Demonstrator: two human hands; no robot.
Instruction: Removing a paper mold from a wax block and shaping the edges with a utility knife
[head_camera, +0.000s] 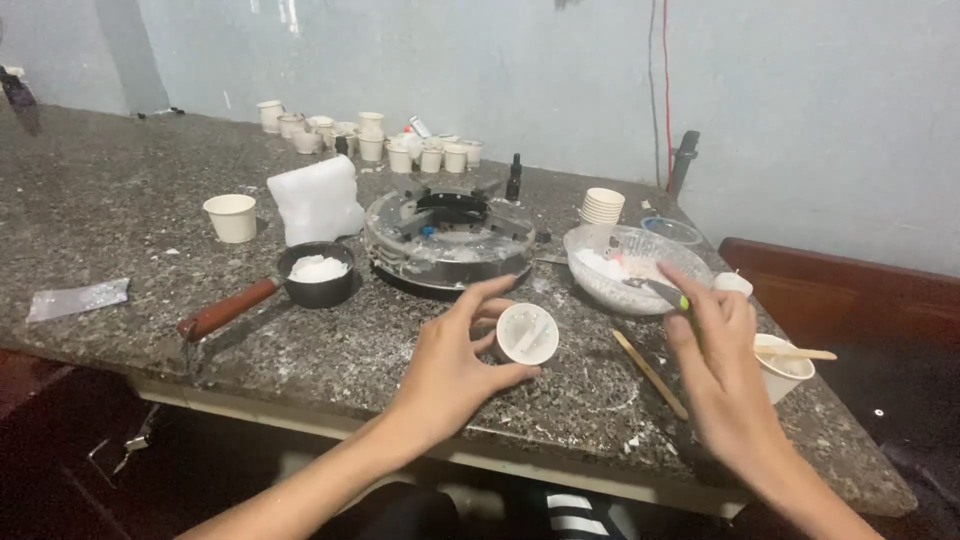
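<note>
My left hand (455, 365) holds a small white paper cup (527, 333) tilted towards me over the granite counter (120, 210), thumb below and fingers over its rim. My right hand (722, 365) grips a slim tool with a green handle and metal tip (660, 291), its tip pointing into a clear bowl (634, 268) of white flakes. A flat wooden stick (650, 374) lies on the counter between my hands.
A small black pan with a wooden handle (317, 274) holds white flakes beside a round gas burner (448, 236). A white bag (317, 199), a stack of cups (603, 206), many small cups (372, 140), a dropper bottle (514, 177) and a cup with a stick (786, 362) stand around.
</note>
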